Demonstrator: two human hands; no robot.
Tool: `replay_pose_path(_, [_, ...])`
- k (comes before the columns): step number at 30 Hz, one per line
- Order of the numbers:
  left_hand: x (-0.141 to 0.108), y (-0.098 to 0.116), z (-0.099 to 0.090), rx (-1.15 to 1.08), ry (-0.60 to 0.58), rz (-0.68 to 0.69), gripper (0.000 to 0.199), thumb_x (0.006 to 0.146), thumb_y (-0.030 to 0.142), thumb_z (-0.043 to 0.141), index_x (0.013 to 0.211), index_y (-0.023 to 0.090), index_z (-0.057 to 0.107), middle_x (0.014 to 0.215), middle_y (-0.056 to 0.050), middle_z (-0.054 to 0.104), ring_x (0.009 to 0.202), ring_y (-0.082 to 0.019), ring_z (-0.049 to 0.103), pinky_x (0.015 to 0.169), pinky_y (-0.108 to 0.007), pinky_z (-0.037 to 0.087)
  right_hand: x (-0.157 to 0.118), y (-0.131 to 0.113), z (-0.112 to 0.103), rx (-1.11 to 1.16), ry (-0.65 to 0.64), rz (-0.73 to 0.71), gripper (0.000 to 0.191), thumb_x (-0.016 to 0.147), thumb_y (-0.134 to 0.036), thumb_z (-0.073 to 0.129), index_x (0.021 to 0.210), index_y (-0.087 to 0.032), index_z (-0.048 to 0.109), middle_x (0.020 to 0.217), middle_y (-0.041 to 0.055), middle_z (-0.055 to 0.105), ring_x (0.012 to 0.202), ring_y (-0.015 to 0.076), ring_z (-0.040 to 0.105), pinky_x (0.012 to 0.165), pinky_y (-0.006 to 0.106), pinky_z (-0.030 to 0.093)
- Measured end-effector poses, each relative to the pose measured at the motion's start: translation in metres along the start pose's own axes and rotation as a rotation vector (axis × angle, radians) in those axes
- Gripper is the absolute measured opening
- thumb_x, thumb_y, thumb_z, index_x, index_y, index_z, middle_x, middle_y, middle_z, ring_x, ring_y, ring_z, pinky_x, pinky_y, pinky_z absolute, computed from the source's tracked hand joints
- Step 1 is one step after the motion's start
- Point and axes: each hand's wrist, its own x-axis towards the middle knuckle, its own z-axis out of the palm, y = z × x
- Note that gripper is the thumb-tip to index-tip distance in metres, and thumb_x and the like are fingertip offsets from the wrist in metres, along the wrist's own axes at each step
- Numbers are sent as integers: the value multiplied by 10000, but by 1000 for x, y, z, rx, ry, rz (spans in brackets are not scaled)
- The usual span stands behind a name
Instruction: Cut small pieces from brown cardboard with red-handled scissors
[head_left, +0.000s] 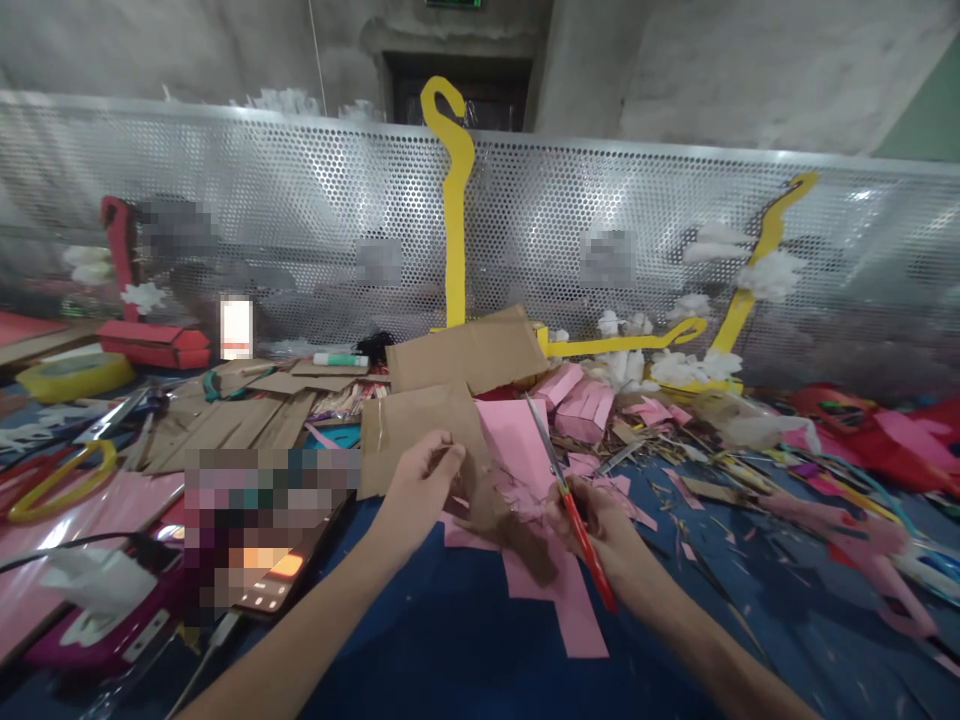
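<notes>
Brown cardboard (pixel 409 430) is pinched in my left hand (pixel 433 482); a narrow curved part of it slants down to the right. Red-handled scissors (pixel 577 540) are in my right hand (pixel 589 515), blades pointing up and away from me, to the right of the cardboard. Below and behind the cardboard lies cut pink paper (pixel 574 600) on the dark blue table (pixel 442 640). Another brown cardboard piece (pixel 469 350) leans behind, in front of a yellow hook shape (pixel 454 200) that stands upright.
At left are yellow-handled scissors (pixel 64 480), a tape roll (pixel 75 378), a phone (pixel 300 540) and a purple power strip (pixel 105 630). Scraps (pixel 675 450) and a pink cut-out (pixel 862 540) lie at right. A perforated metal panel (pixel 300 220) stands behind.
</notes>
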Motion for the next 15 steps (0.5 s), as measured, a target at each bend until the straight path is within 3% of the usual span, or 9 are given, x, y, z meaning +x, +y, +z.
replay_pose_path(3, [-4,3,1,-78,28,-79,311,899,516,550,1034,239,507,662,49,565,489,-151,611,452,-288,549,-2,0,1,-18,-23,8,349,767,-455,770,923,-198,593,846,24,643,851,211,620,781,289,521])
replay_pose_path(7, [-4,1,-1,-100,-21,-70,545,879,488,622,1335,306,384,680,62,570,485,-137,591,442,-246,508,-3,1,2,-55,-38,21,355,771,-460,766,916,-199,574,820,8,612,797,191,590,706,268,503])
replay_pose_path(12, [0,-4,-3,-169,-124,-48,214,906,328,590,1067,188,610,638,16,599,557,-131,618,538,-239,516,-4,-7,2,-39,-62,24,421,754,-545,747,896,-188,576,776,-1,585,716,164,555,664,264,492])
replay_pose_path(15, [-1,-2,-2,-267,-163,-53,247,879,214,568,1093,175,684,750,-36,691,669,-149,664,661,-286,562,-4,-7,2,-19,-64,24,418,764,-546,739,905,-185,583,792,8,595,738,167,563,683,267,497])
